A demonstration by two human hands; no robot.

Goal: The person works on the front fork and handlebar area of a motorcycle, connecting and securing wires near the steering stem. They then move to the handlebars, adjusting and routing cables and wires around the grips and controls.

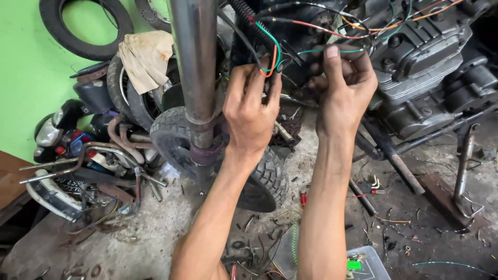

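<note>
Near you, wire scraps [290,243] litter the floor [155,233]. Your left hand [252,111] pinches the green and orange wires [273,57], keeping them taut; your right hand [345,83] grips the green wire [319,51] far up by the engine [420,62], right of the fork tube [194,62]

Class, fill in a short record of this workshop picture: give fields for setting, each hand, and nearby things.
Setting: concrete workshop floor littered with wire scraps
Left hand: pinches a bundle of green, orange and black wires
Right hand: fingers closed on a thin green wire
Behind hands: dark grey finned motorcycle engine
Left of hands: grey metal fork tube over a knobbly black tyre
</note>
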